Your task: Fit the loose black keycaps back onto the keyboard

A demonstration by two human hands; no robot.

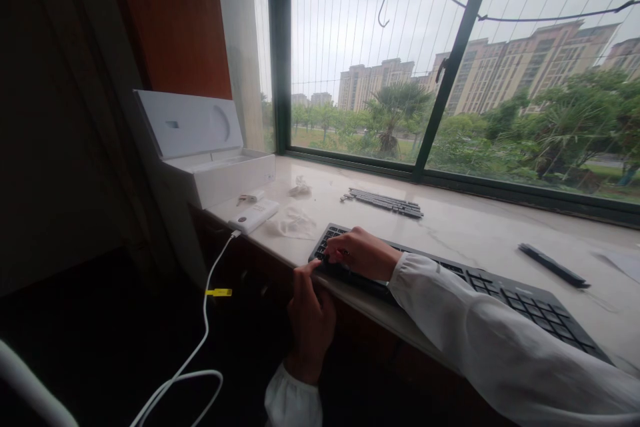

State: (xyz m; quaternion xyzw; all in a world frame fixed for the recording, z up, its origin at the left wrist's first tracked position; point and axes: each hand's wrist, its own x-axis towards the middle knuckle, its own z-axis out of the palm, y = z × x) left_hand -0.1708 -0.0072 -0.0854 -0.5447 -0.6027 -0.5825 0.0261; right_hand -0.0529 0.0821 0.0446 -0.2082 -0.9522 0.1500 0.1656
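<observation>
A dark keyboard (500,287) lies along the front edge of the windowsill, partly hidden beneath my right hand and sleeve. My right hand (364,252) is over its left end, fingers closed and pointing down at the keys. Something reddish shows at the fingertips, too small to name. My left hand (311,313) is below the sill's edge, its index finger stretched up to the keyboard's near left corner and the other fingers curled, with nothing visible in it. Behind the keyboard, small grey pieces that look like loose keycaps (387,203) lie in several rows.
An open white box (225,177) stands at the left end of the sill. Before it lie a white power bank (254,215) with a white cable (206,320) hanging down, and crumpled clear plastic (296,223). A black pen-like object (554,265) lies right. The window (350,113) borders the back.
</observation>
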